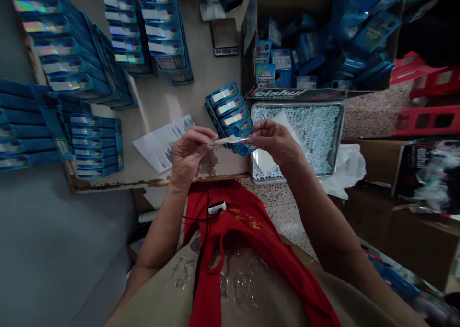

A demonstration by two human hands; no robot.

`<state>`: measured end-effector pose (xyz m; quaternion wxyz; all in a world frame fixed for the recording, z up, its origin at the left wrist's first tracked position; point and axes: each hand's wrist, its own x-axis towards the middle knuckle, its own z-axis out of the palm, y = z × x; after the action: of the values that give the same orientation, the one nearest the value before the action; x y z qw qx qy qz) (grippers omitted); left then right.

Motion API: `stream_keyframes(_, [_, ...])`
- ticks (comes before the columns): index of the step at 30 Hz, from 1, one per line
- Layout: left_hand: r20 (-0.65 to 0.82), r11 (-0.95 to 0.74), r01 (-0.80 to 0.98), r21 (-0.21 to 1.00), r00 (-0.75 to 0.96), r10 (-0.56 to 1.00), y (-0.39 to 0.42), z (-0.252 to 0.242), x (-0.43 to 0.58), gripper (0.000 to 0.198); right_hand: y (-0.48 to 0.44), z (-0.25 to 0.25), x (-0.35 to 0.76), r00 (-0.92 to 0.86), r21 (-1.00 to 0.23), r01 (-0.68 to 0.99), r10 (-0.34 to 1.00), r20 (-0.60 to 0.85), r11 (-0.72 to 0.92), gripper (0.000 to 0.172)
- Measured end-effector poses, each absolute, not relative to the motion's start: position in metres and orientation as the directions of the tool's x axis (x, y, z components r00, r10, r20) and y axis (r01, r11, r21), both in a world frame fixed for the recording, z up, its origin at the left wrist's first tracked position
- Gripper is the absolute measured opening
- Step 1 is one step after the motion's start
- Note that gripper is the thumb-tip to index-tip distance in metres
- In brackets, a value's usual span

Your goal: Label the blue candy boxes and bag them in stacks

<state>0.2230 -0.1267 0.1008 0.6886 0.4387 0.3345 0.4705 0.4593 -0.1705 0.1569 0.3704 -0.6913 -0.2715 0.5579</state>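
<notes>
Packet [232, 139], one end in each grip [190, 148] [277, 142] (pinched)

Box stacks [64, 63] stood at left on the table [163, 99]. Paper sheet [158, 147] lay left of box row [228, 107]; scale [224, 33] behind the row. Carton [273, 95], holding loose boxes [307, 46], stood right of scale; pellet tray [340, 140] before carton.

Plain grey wall [39, 240], speckled floor [293, 212]

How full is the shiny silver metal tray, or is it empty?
Not empty: tiny pale-blue pellets spread across the tray, and a flat white sheet hides some of it. How deep they lie, I cannot tell.
</notes>
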Motion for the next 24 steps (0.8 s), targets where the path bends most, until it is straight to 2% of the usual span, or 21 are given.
stream_keyframes(3, [-0.063,0.182,-0.343,0.922,0.332,0.941,-0.128,0.101,0.218,0.029,-0.168,0.159,0.455,0.155,-0.805,-0.105,0.79,-0.594,-0.585,0.054])
stream_keyframes(5, [-0.087,0.216,-0.34,0.915,0.355,0.931,-0.128,0.101,0.214,0.031,-0.166,0.164,0.452,0.131,-0.81,-0.087,0.799,-0.587,-0.58,0.054])
stream_keyframes(13, [-0.184,0.386,-0.335,0.86,0.502,0.845,-0.123,0.101,0.199,0.045,-0.163,0.177,0.438,0.172,-0.842,-0.033,0.827,-0.535,-0.538,0.057])
stream_keyframes(19, [-0.125,0.309,-0.318,0.896,0.487,0.865,-0.124,0.1,0.19,0.041,-0.164,0.171,0.432,0.103,-0.859,0.041,0.857,-0.505,-0.511,0.062])
stream_keyframes(24, [-0.013,0.237,-0.379,0.894,0.508,0.861,-0.12,0.102,0.184,0.03,-0.164,0.171,0.425,0.082,-0.886,0.161,0.901,-0.426,-0.434,0.052])
